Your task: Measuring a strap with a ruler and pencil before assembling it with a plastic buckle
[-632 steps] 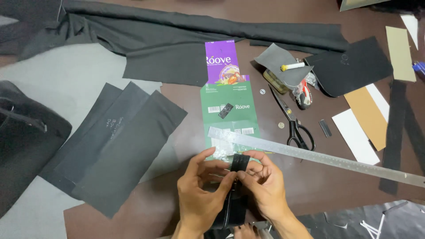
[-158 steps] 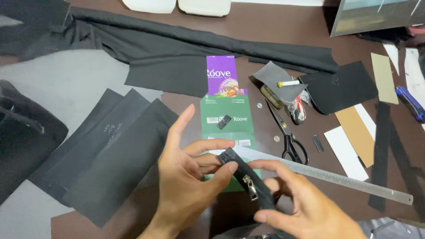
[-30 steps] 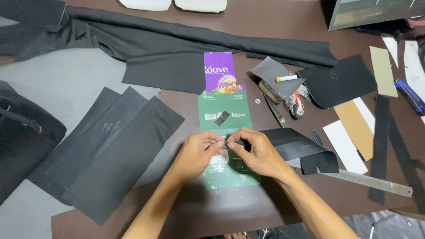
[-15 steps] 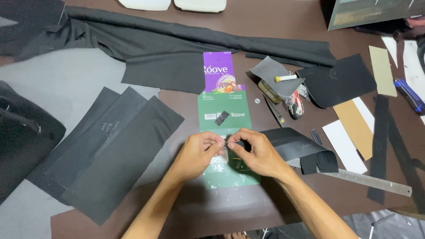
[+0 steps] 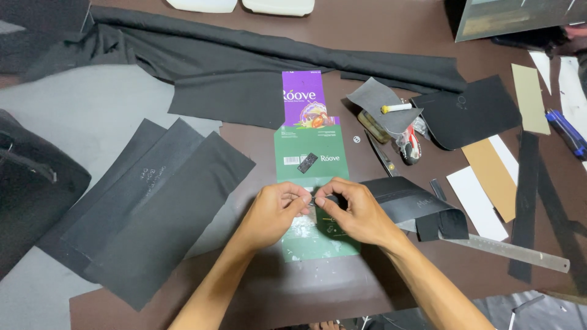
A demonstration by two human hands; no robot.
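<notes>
My left hand (image 5: 276, 209) and my right hand (image 5: 353, 211) meet fingertip to fingertip over a flattened green and purple carton (image 5: 310, 164) on the brown table. Together they pinch a small dark piece (image 5: 318, 200), mostly hidden by the fingers. A folded black fabric piece (image 5: 411, 203) lies against my right hand and curls over a steel ruler (image 5: 507, 251). A small black tab (image 5: 307, 162) rests on the carton farther away.
Several black fabric panels (image 5: 147, 208) lie at the left. A long black cloth (image 5: 257, 67) runs across the back. To the right are a grey patch (image 5: 374, 98), a marker (image 5: 396, 108), a cutter (image 5: 408, 145), tan and white card strips (image 5: 489, 180) and a blue pen (image 5: 567, 131).
Since a second ago both hands have stayed over the carton with only slight finger movement. Five seconds ago they were held up nearer me with the black fabric piece.
</notes>
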